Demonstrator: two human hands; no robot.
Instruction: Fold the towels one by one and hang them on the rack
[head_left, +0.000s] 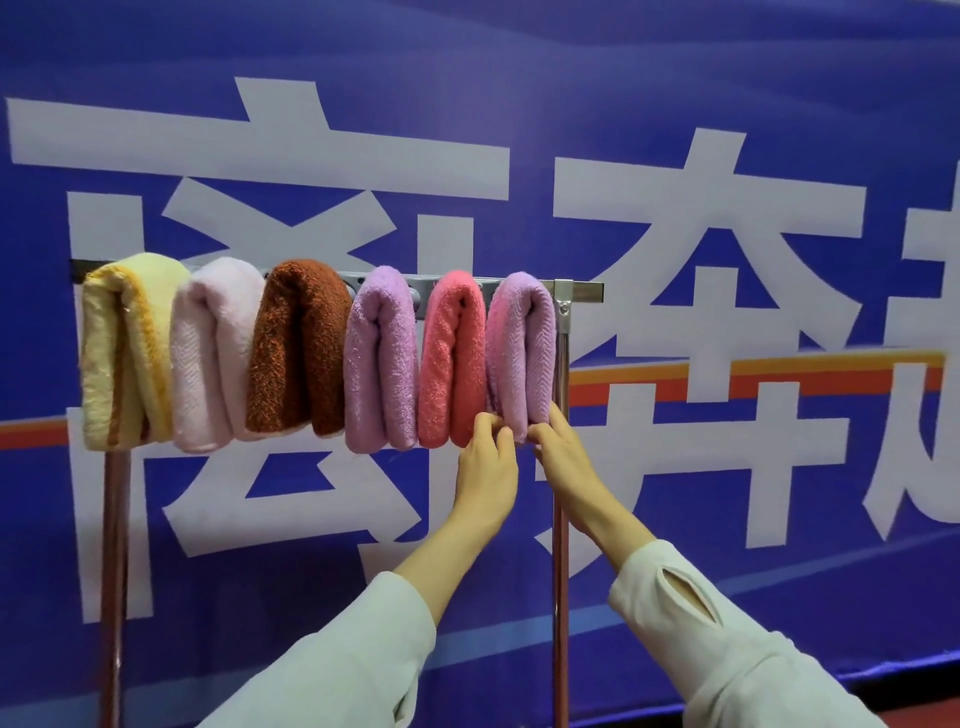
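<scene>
Several folded towels hang side by side over the rack's metal bar (584, 291): yellow (124, 353), pale pink (213, 353), brown (296, 348), lilac (382, 358), coral (449, 364) and, at the right end, a purple towel (522, 358). My left hand (488, 467) pinches the bottom edge of the purple towel on its left side. My right hand (558, 452) pinches the same bottom edge on its right side. Both hands reach up from below.
The rack stands on two upright poles, one at the left (114, 571) and one at the right (561, 597), close behind my right wrist. A blue banner (727, 78) with large white characters fills the background directly behind the rack.
</scene>
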